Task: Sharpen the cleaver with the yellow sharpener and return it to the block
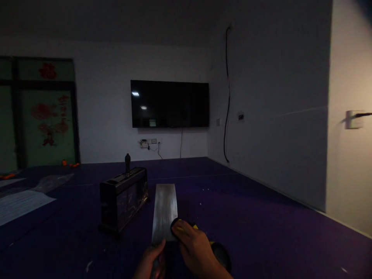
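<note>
Left hand tight on metal plate, right hand around black-yellow item; red lettering blurred

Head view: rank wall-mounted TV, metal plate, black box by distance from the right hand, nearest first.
1. Metal plate: just left of the right hand.
2. Black box: standing left of the plate.
3. Wall-mounted TV: high in the background.

I'm watching a metal strip being held beside a black-and-yellow tool.
On my head camera, the left hand is gripping the strip's near end, the right hand is holding the tool at its right edge, and a black box is standing leftward on the purple surface.
</note>
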Demonstrator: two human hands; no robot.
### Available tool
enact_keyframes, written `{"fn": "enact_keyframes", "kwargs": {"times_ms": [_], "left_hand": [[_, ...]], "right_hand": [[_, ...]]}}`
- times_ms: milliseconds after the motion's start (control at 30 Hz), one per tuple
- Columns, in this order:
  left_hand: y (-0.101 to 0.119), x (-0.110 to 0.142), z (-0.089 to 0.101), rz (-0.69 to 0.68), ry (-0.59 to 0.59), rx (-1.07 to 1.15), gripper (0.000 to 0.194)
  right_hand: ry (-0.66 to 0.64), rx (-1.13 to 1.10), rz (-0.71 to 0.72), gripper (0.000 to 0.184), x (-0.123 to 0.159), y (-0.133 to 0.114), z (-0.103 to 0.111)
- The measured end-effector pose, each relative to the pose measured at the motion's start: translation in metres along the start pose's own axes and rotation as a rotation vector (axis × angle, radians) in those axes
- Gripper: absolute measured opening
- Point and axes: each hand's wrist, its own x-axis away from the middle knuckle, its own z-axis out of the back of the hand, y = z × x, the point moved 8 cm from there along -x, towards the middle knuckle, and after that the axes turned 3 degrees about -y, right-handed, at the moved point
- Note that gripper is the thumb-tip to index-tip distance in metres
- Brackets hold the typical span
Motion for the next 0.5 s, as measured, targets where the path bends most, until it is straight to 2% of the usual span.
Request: {"fn": "enact_keyframes", "kwargs": {"times_ms": [267,500], "left_hand": [[-0.003,-0.001,0.0,-0.007,-0.066,-0.047,0.064],[-0.004,-0.003,0.004,-0.03,-0.045,-0.063,0.064]], "right_hand": [[0.125,0.048,-0.08,0.056,0.002,0.015,0.0],[0.103,-0.003,-0.083,0.057,0.002,0.015,0.0]]}}
